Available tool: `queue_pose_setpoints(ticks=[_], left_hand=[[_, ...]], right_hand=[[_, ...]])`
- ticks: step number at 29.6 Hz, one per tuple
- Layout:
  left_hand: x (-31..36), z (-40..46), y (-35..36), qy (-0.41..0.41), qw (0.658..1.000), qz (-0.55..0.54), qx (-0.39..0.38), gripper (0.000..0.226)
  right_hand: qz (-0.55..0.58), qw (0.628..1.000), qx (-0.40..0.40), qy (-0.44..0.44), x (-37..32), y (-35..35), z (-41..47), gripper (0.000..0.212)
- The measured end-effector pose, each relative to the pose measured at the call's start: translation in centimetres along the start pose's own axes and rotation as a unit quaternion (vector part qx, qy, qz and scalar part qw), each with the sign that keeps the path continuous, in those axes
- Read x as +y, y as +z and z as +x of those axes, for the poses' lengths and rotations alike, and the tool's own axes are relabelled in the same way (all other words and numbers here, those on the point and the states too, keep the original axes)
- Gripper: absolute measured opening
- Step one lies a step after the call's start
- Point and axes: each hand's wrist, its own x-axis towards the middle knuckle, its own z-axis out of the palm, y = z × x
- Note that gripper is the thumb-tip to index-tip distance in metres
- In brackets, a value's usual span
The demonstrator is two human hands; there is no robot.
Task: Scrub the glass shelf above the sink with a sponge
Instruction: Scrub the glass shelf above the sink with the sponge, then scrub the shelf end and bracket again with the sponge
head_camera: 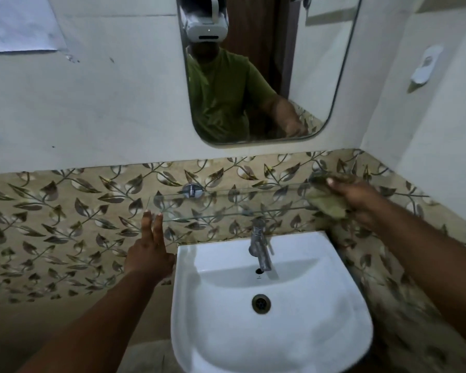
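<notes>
One glass shelf, one sponge, one sink, one tap, one mirror.

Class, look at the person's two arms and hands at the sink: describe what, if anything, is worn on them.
Both forearms are bare to the bottom edge of the picture: no sleeves, gloves or watch show. The left hand and right hand carry no rings that can be made out. The mirror reflects a short-sleeved green shirt.

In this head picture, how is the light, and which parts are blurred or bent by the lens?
Head view: the light is dim and flat, with no strong glare. The right hand and the sponge at the right end of the glass shelf are smeared by motion blur; the left hand and the tap look sharper. The wide lens bends the mirror edges and the tile band.
</notes>
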Motion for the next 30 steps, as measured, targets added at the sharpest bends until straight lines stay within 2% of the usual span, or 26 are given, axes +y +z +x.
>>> queue_pose_setpoints(ticks=[1,2,4,7,10,14,20,24,27,30], left_hand=[[-0.2,0.0,0.2,-0.008,1.000,-0.007,0.003,0.120],[-0.3,0.0,0.3,-0.014,1.000,-0.012,0.007,0.120],[0.0,0.3,0.7,-0.014,1.000,-0.020,0.015,0.120],[0.5,0.2,1.1,-0.017,0.999,-0.025,0.011,0.117],[0.7,0.1,1.1,-0.008,1.000,-0.022,0.008,0.118],[0.6,0.7,0.5,-0.012,1.000,-0.006,0.001,0.117],[0.5,0.4,0.8,-0.012,1.000,-0.003,0.000,0.114],[0.2,0.3,0.6,-0.001,1.000,-0.007,0.000,0.115],[-0.2,0.2,0.5,0.001,1.000,-0.005,-0.001,0.115],[-0.3,0.2,0.5,0.006,1.000,-0.010,0.002,0.116]], right_hand=[[0.009,0.999,0.042,-0.005,-0.5,-1.6,1.0,0.029],[-0.027,0.996,0.078,-0.029,-1.0,-2.8,1.9,0.031],[-0.154,0.976,0.142,-0.065,-1.6,-3.3,2.9,0.034],[-0.293,0.945,0.128,-0.061,-0.2,-0.6,3.7,0.028],[-0.414,0.903,0.115,-0.020,2.1,3.8,3.6,0.033],[-0.461,0.873,0.151,-0.046,1.6,11.0,2.2,0.035],[-0.475,0.874,0.048,-0.090,0.6,21.6,-1.7,0.031],[-0.485,0.841,-0.024,-0.238,0.1,26.4,-4.1,0.032],[-0.409,0.857,-0.117,-0.292,0.2,28.3,-6.2,0.029],[-0.289,0.896,-0.204,-0.268,0.1,27.6,-7.4,0.030]])
